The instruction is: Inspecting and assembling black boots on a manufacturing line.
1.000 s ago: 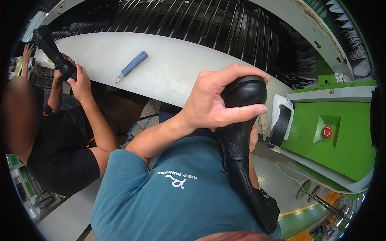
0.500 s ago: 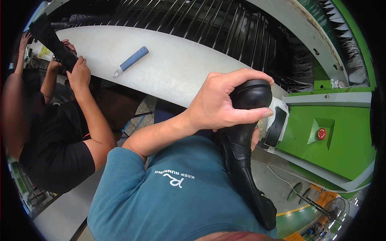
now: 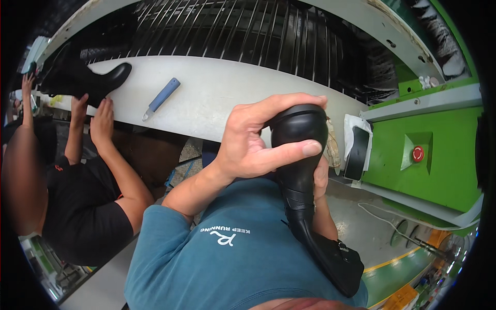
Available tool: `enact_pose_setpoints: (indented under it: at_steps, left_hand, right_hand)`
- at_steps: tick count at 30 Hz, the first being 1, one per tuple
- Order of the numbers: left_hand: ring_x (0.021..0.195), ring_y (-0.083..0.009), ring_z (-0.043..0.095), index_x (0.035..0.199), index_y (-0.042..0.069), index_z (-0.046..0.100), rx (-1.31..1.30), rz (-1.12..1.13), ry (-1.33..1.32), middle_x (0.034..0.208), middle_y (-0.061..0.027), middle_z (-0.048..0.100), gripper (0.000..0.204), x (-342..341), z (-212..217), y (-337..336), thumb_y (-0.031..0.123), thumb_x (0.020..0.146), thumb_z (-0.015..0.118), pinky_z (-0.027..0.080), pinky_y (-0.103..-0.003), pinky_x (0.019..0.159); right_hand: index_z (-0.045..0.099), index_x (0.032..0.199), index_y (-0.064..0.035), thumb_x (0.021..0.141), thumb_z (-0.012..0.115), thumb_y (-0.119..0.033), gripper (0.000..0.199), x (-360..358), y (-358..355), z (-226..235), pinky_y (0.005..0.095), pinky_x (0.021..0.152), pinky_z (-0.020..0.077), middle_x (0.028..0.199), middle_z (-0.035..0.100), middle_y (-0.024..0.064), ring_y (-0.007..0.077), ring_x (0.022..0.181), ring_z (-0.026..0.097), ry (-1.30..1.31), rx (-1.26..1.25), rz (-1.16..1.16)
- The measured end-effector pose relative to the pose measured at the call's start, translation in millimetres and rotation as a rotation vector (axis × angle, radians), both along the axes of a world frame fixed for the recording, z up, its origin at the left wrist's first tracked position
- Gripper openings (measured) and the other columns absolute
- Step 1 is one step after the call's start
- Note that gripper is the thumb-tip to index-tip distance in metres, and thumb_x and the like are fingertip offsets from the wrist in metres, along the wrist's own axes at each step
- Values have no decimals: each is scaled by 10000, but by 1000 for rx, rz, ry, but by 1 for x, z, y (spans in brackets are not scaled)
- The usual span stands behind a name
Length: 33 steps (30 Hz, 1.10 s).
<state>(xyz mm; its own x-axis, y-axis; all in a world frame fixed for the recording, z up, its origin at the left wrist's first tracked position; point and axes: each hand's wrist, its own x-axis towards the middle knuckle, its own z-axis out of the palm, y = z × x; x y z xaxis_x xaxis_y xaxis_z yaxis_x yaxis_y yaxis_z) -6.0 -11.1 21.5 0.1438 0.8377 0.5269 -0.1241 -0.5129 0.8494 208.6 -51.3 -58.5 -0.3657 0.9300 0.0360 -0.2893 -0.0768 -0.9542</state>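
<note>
Glossy black boot (image 3: 299, 155) in the left hand (image 3: 253, 139). Beyond it, a blue pen-like tool (image 3: 161, 98) on the white bench (image 3: 217, 98); right, a green machine (image 3: 439, 155) with 1 red button (image 3: 417, 153).

A factory floor: a green machine (image 3: 439, 155) with a red stop button (image 3: 417, 153) beside a long white worktable (image 3: 217, 98).

two black boots (image 3: 302, 170), one blue-handled knife (image 3: 161, 98)

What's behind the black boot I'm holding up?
Behind the black boot, right hand fingers show at its right edge; the rest of that hand is covered. The left hand wraps its toe. Beyond lies the white bench.
</note>
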Motion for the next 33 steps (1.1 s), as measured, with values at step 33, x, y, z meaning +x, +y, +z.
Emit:
enact_pose_setpoints:
  at_steps: [33]
  left_hand:
    - [1146,-300,810,1387,-60,685,-198,37,149,1271,-238,807,646,-51,-12,-41,41,814,966,651,-392,1018]
  right_hand:
    - [648,1348,88,999,731,-501,690,0,6,24,384,880,585,1062,782,204,292,942,765,-320,113,252]
